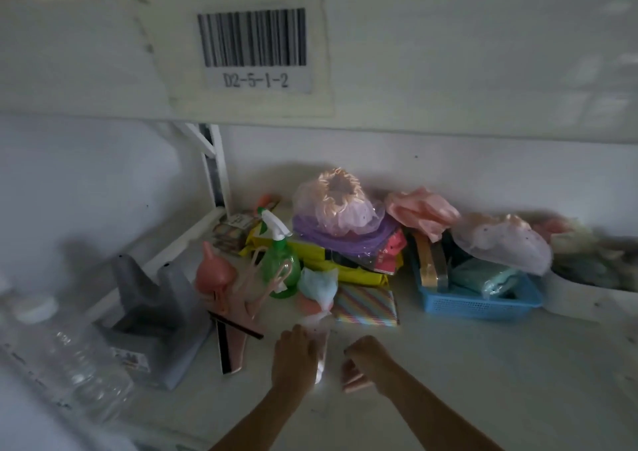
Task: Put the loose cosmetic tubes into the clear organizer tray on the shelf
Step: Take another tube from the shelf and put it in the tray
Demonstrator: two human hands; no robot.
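On the far left of the white shelf (483,364) there are clear plastic bottles (76,378), and next to them a gray plastic holder (158,316). It is too blurry to tell if any clear tray is there. Then come a pink thing with clips (221,278), a green spray bottle (278,264) and a little blue bag (317,283). Just in front of that bag is the left hand (293,357). Its fingers are curled around a pale pink tube (321,357), and they seem to hold it by its left side. The tube is long and thin, and it points away from the person, toward the back of the shelf, with its near end by the thumb side. Close beside it on the right is the right hand (362,364). Its fingers are bent in, and something small and pink (355,383) shows under them, maybe another tube, but I cannot tell if it is gripped. Both hands are near the tube, and the left one is touching it. Behind the hands a striped box (367,305) lies close, so the way back is crowded. Farther right sits a blue basket (480,298) full of things, with pink frilly caps (421,212) above it.
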